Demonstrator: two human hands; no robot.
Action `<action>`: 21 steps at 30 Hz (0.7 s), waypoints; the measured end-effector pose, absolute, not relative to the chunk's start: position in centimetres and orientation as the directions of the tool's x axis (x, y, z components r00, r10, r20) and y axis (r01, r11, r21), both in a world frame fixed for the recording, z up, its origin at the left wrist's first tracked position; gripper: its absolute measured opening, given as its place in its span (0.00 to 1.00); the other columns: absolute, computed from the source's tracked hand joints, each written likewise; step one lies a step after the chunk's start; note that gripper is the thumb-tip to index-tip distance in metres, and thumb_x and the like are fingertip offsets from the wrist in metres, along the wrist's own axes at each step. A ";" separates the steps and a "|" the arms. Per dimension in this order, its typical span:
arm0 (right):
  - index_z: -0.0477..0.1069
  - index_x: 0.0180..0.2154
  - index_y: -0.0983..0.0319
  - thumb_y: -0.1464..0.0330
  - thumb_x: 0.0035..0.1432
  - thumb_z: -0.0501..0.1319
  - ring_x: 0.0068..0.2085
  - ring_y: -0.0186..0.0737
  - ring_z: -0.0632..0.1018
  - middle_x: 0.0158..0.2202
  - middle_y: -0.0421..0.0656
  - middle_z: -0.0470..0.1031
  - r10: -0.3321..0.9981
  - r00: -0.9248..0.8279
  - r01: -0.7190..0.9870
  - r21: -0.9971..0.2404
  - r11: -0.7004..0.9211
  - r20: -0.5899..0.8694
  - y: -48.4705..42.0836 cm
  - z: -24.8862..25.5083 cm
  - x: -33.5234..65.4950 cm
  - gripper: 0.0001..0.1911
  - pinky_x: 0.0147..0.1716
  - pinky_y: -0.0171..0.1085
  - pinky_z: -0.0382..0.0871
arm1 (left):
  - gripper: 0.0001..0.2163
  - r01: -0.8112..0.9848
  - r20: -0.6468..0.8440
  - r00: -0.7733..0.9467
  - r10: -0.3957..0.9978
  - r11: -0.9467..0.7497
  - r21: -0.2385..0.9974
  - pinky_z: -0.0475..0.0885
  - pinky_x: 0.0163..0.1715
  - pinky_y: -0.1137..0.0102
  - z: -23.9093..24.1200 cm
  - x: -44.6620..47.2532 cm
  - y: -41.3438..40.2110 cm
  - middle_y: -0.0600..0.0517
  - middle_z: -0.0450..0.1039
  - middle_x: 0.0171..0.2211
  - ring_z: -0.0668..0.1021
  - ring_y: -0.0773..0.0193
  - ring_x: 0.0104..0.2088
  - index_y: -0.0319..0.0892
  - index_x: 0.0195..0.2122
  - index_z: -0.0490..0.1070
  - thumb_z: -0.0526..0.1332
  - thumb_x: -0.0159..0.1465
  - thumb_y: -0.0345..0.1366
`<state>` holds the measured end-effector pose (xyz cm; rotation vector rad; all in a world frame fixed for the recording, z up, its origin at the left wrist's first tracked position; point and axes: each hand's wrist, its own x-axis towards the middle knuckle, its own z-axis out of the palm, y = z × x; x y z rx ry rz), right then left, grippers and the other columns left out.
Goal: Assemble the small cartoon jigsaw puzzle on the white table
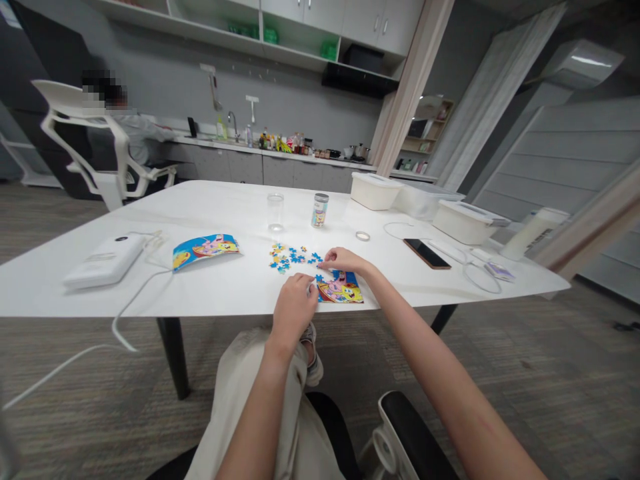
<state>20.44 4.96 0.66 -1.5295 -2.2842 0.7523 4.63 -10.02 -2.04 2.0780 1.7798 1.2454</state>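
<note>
A partly assembled jigsaw puzzle with a cartoon picture lies at the table's near edge. At its left border, my left hand has its fingers curled together; what they hold, if anything, is hidden. My right hand reaches over the puzzle's upper side, thumb and fingertips pinched on what looks like a small blue puzzle piece. Loose puzzle pieces are scattered just beyond my hands, blue and yellow. Farther left, a curved printed picture sheet shows similar cartoon figures.
Behind the pieces stand a clear jar and a lidded printed can. A tape ring, phone, cables and white bins sit to the right. A white device lies left. A person sits far left.
</note>
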 end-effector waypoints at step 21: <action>0.75 0.29 0.65 0.68 0.44 0.70 0.25 0.31 0.69 0.25 0.39 0.74 0.911 -0.409 0.524 -0.803 0.284 0.055 3.8 -0.1 21.2 0.10 0.27 0.32 0.64 | 0.09 0.782 0.484 0.058 0.873 -0.341 0.522 0.72 0.49 0.63 -1.6 4.9 -10.4 0.47 0.76 0.41 0.77 0.57 0.45 0.41 0.40 0.73 0.55 0.64 0.27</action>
